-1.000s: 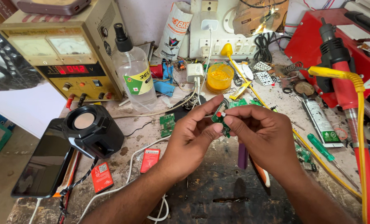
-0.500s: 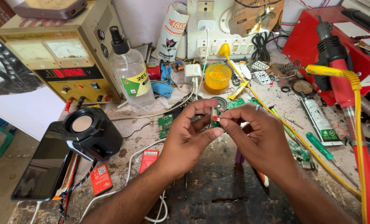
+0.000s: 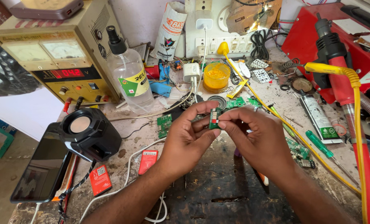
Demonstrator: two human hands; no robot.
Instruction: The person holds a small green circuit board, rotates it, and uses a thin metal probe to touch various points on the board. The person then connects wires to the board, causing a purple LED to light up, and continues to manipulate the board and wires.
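Pinching a small green circuit board (image 3: 214, 118) between them, the left hand (image 3: 189, 139) and right hand (image 3: 257, 139) meet above the middle of the worktop (image 3: 218, 195); compared with a second ago the board now stands upright and more plainly in sight between the fingertips, and both hands sit a little lower and closer together. Thumb and forefinger of each hand close on the board's edges, the other fingers curled, both forearms reaching in from the near edge. Toward the far edge stands a clear spray bottle (image 3: 129, 72) with a yellow-green label, beside a white pouch (image 3: 169, 31) printed in red and black leaning at the wall. A white tube (image 3: 317, 118) with a green label lies toward the right edge. Near the left front corner lie two small red flat packs (image 3: 147, 161).
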